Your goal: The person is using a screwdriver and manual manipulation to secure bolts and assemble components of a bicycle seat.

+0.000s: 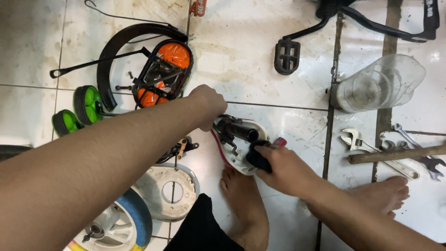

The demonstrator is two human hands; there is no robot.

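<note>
A small white bike part with a dark metal tube sticking out of it lies on the tiled floor in front of my bare foot. My left hand is closed in a fist around the far end of that tube. At the near end my right hand grips a black-handled tool, pressed against the white part. A red piece shows just past the tool.
Two green training wheels, a black mudguard and an orange-and-black basket lie at the left. A pedal, a plastic jug, wrenches and a wooden handle are right. A white cover and wheel sit near.
</note>
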